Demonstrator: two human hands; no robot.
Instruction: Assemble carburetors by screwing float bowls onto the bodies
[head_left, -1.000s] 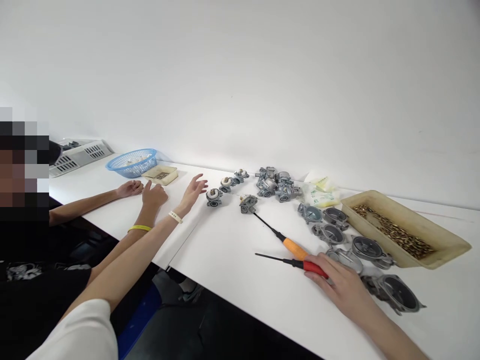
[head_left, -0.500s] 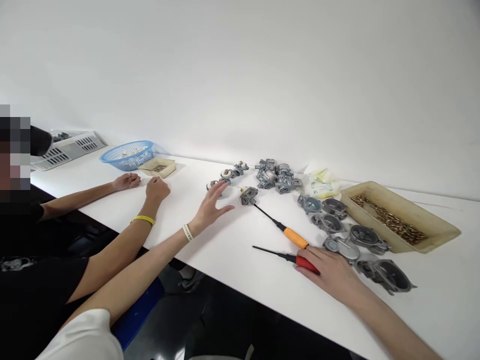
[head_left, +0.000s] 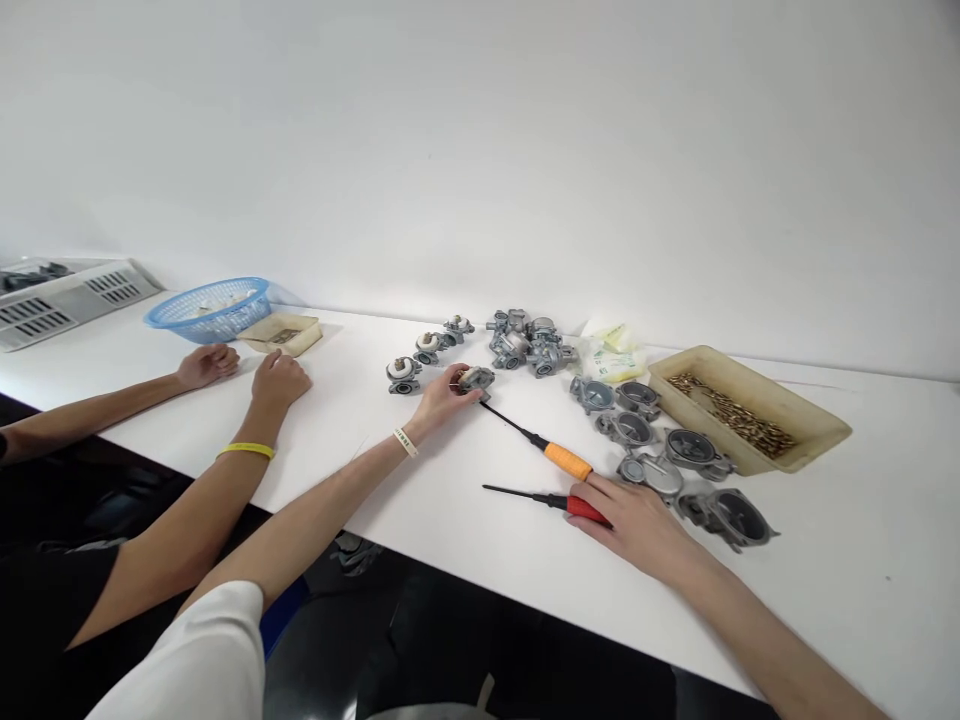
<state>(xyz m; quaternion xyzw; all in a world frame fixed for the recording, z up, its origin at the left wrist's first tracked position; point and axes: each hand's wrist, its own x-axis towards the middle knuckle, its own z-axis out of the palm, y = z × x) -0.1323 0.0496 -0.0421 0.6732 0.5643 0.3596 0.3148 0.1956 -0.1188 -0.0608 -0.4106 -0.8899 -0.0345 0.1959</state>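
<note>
Using the orange screwdriver (head_left: 568, 461) as the landmark, far left of it there's a white crate (head_left: 79, 300), then a blue basket (head_left: 234, 320). A co-worker's two hands (head_left: 279, 382) rest on the table (head_left: 420, 500), also well left of it, just in front of a small tray (head_left: 301, 338). Closer in, three carbs with white rings (head_left: 403, 374) sit in a slanting row behind and left of the screwdriver.

My left hand (head_left: 440, 400) is pinched around a single carb (head_left: 478, 378), right by the screwdriver's tip; can't tell if they touch. A carb cluster (head_left: 512, 348) sits straight back from the screwdriver.

The red screwdriver (head_left: 589, 510) lies in front of it, my right hand (head_left: 637, 525) wrapped over the red handle, fingers right by the orange one's butt end. Right of the orange screwdriver: plastic bag (head_left: 615, 357) toward the back, six grey bowls (head_left: 651, 475), then a bin (head_left: 821, 432) of brass bits (head_left: 735, 415).
</note>
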